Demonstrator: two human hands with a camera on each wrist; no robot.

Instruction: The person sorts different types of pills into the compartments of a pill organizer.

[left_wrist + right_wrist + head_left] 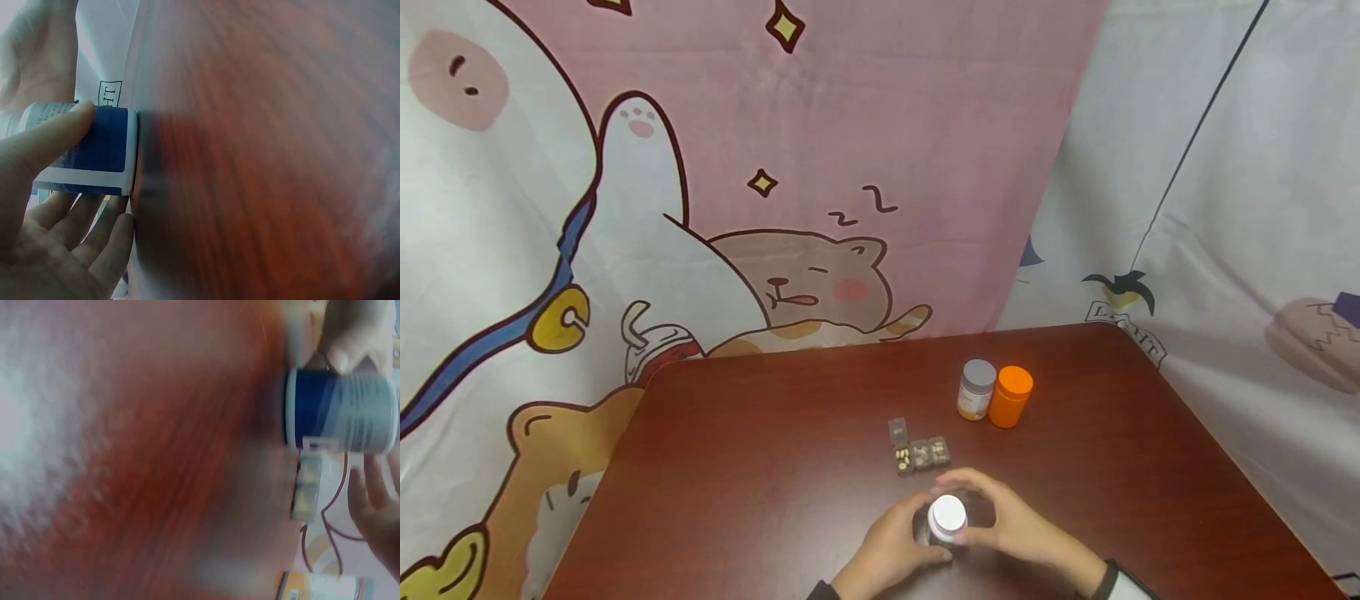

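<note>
A white-capped pill bottle (947, 518) with a blue and white label stands upright at the table's near side, between both hands. My left hand (891, 542) holds it low down, the thumb across the label in the left wrist view and the fingers behind. My right hand (1022, 525) arches around the other side with fingers spread, its thumb by the cap; the right wrist view shows its fingers (374, 494) beside the bottle's upper part. Just beyond sits a small clear pill organizer (921, 454), one lid raised, pale pills inside.
Farther back on the brown table (760, 450) stand a grey-capped bottle (976, 390) with a white and yellow label and an orange bottle (1011, 397), side by side. A cartoon-printed cloth (925, 125) hangs behind the table.
</note>
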